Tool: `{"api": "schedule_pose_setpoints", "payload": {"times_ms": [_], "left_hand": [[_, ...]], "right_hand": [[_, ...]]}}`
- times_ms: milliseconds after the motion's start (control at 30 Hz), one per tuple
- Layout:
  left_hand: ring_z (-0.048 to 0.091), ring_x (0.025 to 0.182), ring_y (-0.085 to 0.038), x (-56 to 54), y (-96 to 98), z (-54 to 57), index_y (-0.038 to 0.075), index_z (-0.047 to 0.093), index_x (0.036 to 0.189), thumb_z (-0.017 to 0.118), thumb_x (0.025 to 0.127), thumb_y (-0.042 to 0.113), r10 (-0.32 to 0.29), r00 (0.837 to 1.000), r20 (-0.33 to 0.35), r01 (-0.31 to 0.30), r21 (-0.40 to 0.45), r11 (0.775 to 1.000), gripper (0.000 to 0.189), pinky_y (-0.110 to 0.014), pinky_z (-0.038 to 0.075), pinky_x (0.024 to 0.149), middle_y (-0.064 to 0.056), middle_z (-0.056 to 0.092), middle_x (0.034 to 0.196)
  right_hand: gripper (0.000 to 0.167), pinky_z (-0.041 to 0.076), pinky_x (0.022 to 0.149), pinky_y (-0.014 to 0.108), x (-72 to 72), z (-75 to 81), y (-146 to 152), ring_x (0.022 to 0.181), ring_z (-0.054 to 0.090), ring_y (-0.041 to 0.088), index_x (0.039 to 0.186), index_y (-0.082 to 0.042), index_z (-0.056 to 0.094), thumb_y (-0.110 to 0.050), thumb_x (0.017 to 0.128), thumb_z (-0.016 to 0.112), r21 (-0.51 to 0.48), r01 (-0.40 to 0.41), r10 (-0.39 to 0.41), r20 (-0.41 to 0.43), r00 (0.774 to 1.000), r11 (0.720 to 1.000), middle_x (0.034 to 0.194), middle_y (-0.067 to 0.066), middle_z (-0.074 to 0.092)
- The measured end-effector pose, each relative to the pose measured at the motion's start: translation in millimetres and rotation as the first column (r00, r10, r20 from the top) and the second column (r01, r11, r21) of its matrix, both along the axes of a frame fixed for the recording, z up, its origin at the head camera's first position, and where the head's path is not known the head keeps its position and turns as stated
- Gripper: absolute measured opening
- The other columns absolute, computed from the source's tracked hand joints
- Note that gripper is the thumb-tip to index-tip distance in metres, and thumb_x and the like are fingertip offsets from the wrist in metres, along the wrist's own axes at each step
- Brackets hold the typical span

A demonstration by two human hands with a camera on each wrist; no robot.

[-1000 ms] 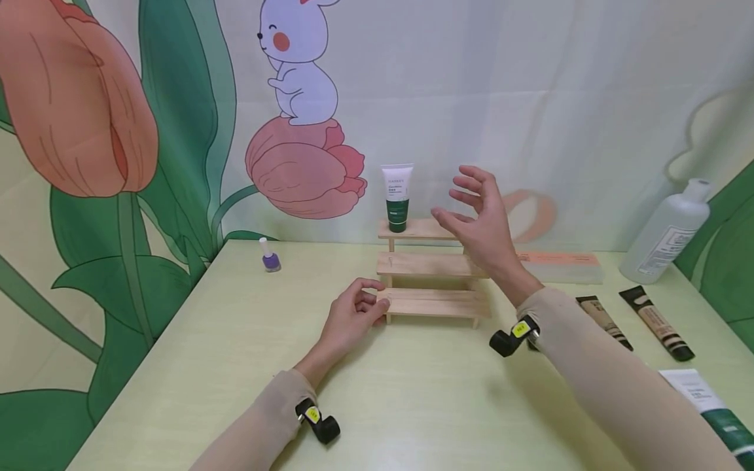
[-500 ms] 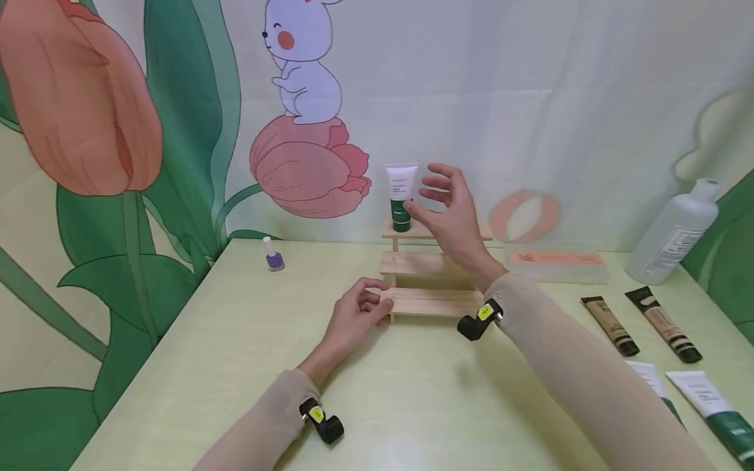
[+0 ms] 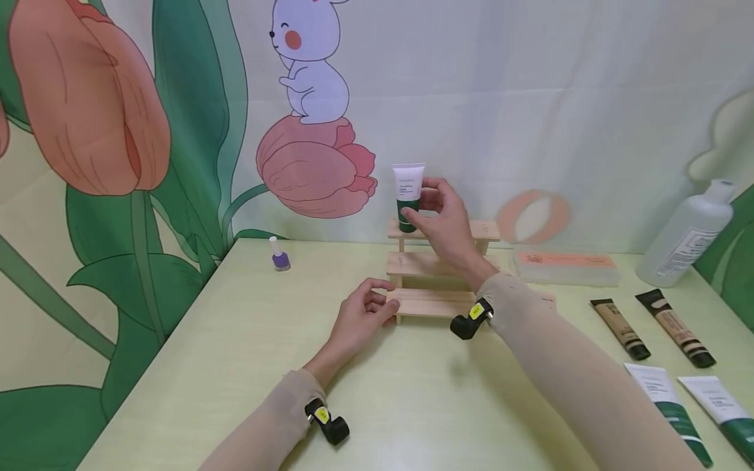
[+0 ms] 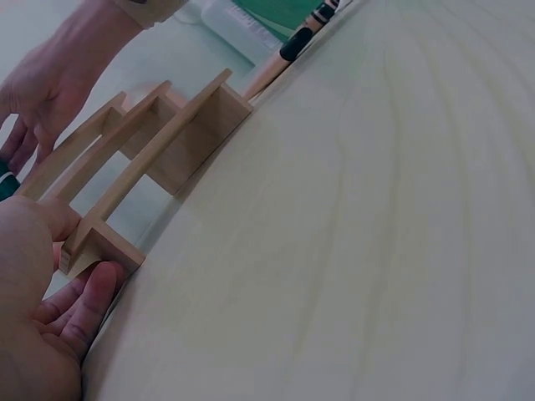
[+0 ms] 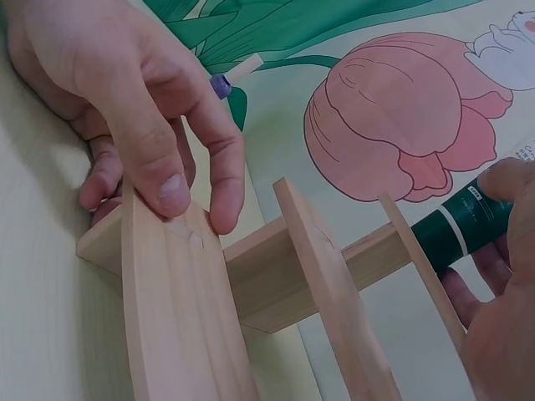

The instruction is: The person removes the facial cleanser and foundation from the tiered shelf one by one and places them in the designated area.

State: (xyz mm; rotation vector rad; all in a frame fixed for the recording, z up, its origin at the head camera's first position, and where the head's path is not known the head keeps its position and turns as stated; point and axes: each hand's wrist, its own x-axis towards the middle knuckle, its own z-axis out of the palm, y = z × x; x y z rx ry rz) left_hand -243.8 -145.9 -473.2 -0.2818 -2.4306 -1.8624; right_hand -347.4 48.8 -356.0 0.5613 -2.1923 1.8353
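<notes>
A three-tier wooden stand [image 3: 430, 302] is on the table. My left hand [image 3: 358, 315] grips the left end of its lowest step, thumb on the front and fingers wrapped behind, as the right wrist view also shows. On the left end of the top step, a white and green squeeze tube [image 3: 409, 183] stands upright on its cap. My right hand [image 3: 446, 226] holds it from the right, with the thumb across the green lower part and the fingers behind. The right wrist view shows the tube's green end [image 5: 456, 224] right at the top step.
A purple nail polish bottle [image 3: 280, 256] stands on the left. Behind to the right are a flat box with an orange label [image 3: 565, 268] and a white bottle [image 3: 686, 235]. Two brown tubes [image 3: 621, 329] and two larger white-green tubes [image 3: 668, 405] lie at right.
My right hand has moved left to the tube on the top step and closed its fingers round it. My left hand keeps its grip on the stand; the head view has shifted slightly.
</notes>
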Motion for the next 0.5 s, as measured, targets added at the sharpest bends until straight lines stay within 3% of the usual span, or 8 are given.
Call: {"api": "schedule_pose_setpoints", "payload": {"times_ms": [500], "left_hand": [[0.075, 0.083, -0.019, 1.1, 1.2, 0.6, 0.013, 0.069, 0.134, 0.078, 0.107, 0.019, 0.003, 1.000, 0.019, -0.003, 0.000, 1.000, 0.029, -0.028, 0.061, 0.076, -0.009, 0.078, 0.102]], "right_hand": [[0.049, 0.052, 0.115, 0.051, -0.2, 2.9, 4.4, 0.125, 0.067, 0.033, 0.150, -0.006, 0.058, -0.008, 0.105, 0.078, -0.029, 0.002, -0.001, 0.010, 1.000, 1.000, 0.135, 0.019, 0.069]]}}
